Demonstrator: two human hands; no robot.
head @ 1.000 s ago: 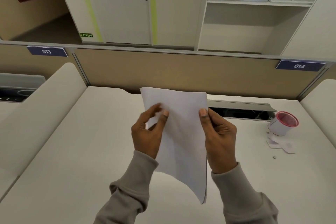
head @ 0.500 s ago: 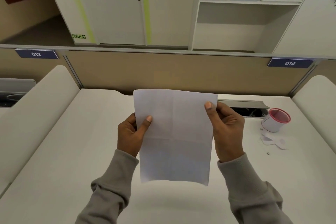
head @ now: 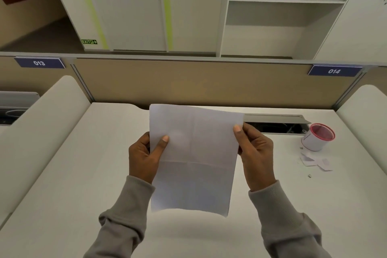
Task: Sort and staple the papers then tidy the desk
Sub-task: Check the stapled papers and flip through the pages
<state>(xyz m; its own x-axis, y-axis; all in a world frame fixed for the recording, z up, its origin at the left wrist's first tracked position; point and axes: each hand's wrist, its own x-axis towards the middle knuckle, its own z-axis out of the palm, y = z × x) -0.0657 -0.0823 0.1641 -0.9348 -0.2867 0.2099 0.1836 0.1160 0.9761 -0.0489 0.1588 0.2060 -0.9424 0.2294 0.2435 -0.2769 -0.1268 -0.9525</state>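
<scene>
Holding the creased white paper sheets [head: 194, 174] upright above the white bench [head: 62, 184], the left grip [head: 144, 159] and right grip [head: 255, 157] each pinch a side edge, thumbs in front. The unsupported lower edge curls, so the sheets could slip out of line before stapling.

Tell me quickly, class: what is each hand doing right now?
Left hand: pinches the left edge of the creased white paper, held above the desk.
Right hand: pinches the paper's right edge.
</scene>
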